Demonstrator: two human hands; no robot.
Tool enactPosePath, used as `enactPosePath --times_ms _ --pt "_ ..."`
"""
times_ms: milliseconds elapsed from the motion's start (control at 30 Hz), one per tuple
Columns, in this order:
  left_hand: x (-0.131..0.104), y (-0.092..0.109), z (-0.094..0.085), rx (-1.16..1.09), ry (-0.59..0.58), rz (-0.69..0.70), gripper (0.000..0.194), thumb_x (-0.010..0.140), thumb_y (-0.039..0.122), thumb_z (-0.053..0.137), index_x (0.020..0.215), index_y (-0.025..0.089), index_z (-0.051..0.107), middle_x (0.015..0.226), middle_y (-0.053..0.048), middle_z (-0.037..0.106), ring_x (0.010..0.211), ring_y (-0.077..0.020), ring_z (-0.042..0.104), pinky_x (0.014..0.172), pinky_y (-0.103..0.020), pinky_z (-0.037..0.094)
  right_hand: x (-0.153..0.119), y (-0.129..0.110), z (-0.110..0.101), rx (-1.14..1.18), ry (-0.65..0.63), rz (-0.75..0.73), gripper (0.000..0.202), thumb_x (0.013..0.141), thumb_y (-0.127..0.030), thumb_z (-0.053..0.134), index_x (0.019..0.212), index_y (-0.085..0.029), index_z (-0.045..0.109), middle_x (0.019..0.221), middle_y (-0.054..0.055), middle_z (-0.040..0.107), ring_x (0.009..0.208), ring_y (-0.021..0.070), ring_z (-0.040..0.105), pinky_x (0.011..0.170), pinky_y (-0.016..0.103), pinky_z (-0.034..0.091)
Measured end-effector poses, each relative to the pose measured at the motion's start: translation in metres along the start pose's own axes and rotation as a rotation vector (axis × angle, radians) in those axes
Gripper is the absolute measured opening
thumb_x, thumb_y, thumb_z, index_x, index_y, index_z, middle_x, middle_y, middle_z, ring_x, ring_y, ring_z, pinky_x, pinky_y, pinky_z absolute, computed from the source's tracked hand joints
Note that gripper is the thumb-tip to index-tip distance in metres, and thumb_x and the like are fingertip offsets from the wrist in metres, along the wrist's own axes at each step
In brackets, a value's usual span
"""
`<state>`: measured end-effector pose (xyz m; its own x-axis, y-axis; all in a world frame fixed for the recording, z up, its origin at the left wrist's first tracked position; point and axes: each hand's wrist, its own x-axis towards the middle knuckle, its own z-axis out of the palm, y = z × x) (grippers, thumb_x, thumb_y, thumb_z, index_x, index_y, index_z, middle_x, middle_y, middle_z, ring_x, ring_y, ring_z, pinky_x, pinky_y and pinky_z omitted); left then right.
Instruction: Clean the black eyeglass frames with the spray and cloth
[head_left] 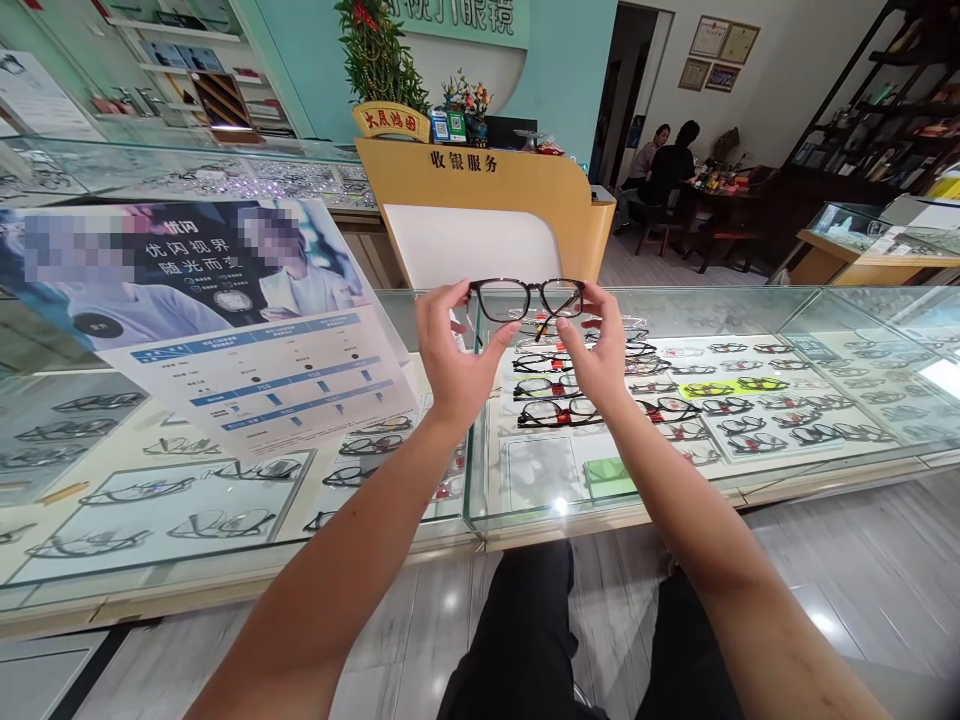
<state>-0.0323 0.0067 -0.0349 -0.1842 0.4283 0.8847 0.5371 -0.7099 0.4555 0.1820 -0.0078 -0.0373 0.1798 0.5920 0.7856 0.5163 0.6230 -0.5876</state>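
A pair of dark-framed eyeglasses (527, 298) is held up in the air above the glass display case, its front roughly level. My left hand (459, 350) grips the left end of the frame between thumb and fingers. At the right end, my right hand (598, 345) pinches the frame the same way. One temple arm hangs down behind the lenses near my right thumb. Under the glass below my hands lie rows of spectacles (551, 412), some with red tags.
A printed sign (277, 370) stands on the glass counter (480, 500) at the left. Behind is a wooden cashier desk (495, 190) with a plant (382, 60). Two people (671, 165) sit at a table at the back right. Another display case (862, 235) stands at the right.
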Motion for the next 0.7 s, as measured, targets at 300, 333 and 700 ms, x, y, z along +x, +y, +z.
enactPosePath --times_ms 300,333,700 --pt "-0.0008 -0.0023 0.0005 -0.001 -0.022 -0.015 0.076 0.095 0.070 0.087 0.155 0.028 0.063 0.146 -0.015 0.068 0.130 -0.0308 0.073 0.089 -0.042 0.064 0.0004 -0.0034 -0.0008 0.027 0.006 0.030 0.061 0.105 -0.057 0.071 0.158 -0.030 0.056 0.154 0.015 0.070 0.125 0.0308 0.075 0.102 0.052 0.064" --pt "-0.0010 -0.0030 0.0007 -0.004 -0.032 -0.021 0.076 0.096 0.070 0.086 0.155 0.028 0.063 0.147 -0.015 0.068 0.130 -0.0309 0.073 0.089 -0.041 0.065 0.0004 -0.0030 -0.0009 0.024 0.007 0.024 0.062 0.105 -0.057 0.072 0.158 -0.031 0.056 0.155 0.015 0.070 0.125 0.0307 0.075 0.102 0.052 0.064" --pt "-0.0041 -0.0022 0.0019 -0.064 -0.130 -0.148 0.070 0.101 0.064 0.084 0.158 0.029 0.064 0.153 -0.015 0.070 0.136 -0.0308 0.077 0.090 -0.037 0.065 0.0022 -0.0019 -0.0032 -0.001 0.054 -0.054 0.068 0.105 -0.066 0.073 0.162 -0.034 0.054 0.152 0.015 0.064 0.125 0.0319 0.071 0.101 0.054 0.065"
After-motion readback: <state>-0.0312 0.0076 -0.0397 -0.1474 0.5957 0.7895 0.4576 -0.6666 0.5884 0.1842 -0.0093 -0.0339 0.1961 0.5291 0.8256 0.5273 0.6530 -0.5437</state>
